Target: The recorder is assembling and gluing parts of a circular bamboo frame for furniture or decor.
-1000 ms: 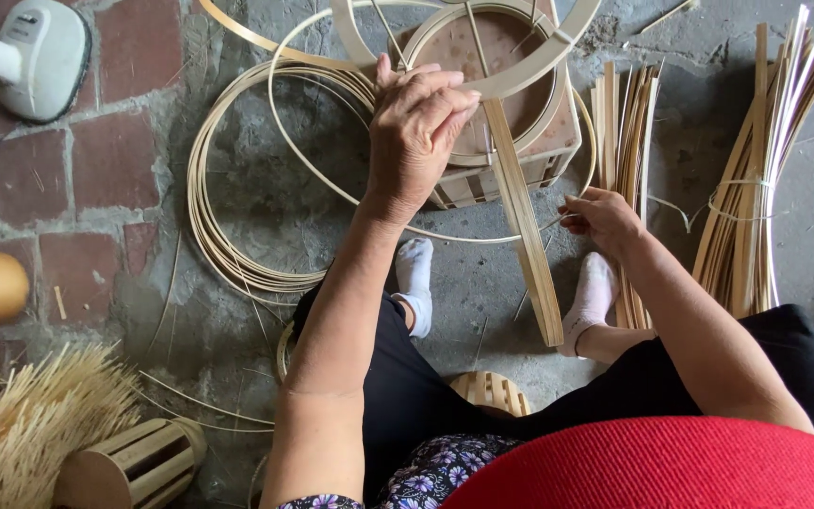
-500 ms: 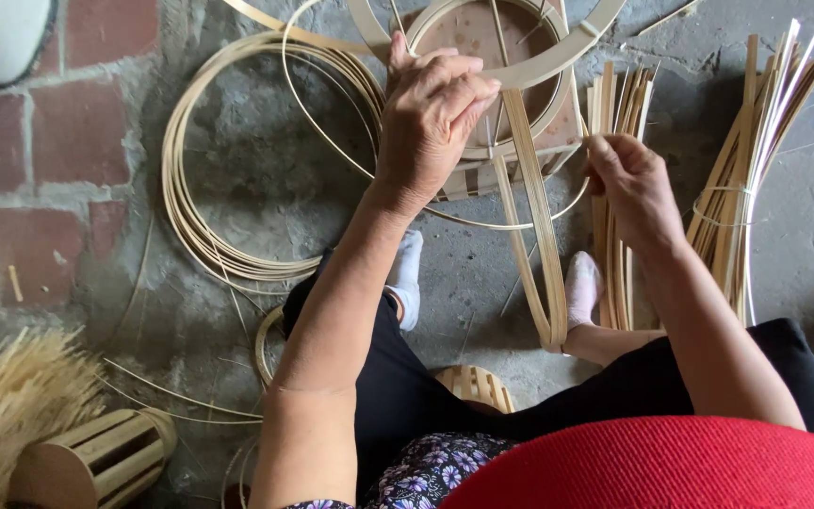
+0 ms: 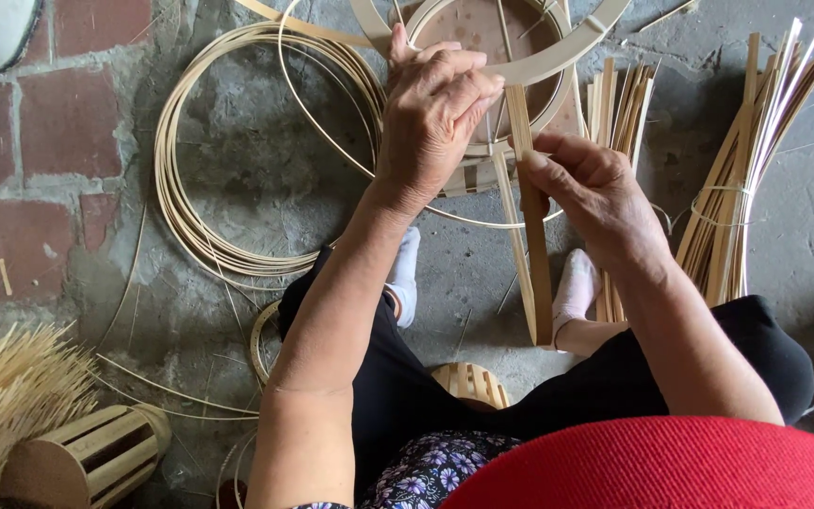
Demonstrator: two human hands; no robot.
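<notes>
My left hand (image 3: 433, 113) presses down on a round bamboo frame (image 3: 577, 47), fingers curled over its rim where a flat strip crosses it. My right hand (image 3: 588, 193) pinches a flat bamboo slat (image 3: 537, 273) near its upper end; the slat runs down toward my feet. A second thinner strip (image 3: 512, 236) lies just left of it. Inside the hoop sits a round wooden form (image 3: 473, 28), partly hidden by my left hand.
A coil of thin bamboo strips (image 3: 190, 188) lies on the concrete floor to the left. Bundles of slats (image 3: 741, 179) stand at the right and behind the frame (image 3: 619, 104). A slatted bamboo cylinder (image 3: 87, 457) and a bunch of thin sticks (image 3: 2, 396) are at the lower left.
My right hand has moved up from near my foot to the slat's upper part beside my left hand. The view has shifted slightly left and closer.
</notes>
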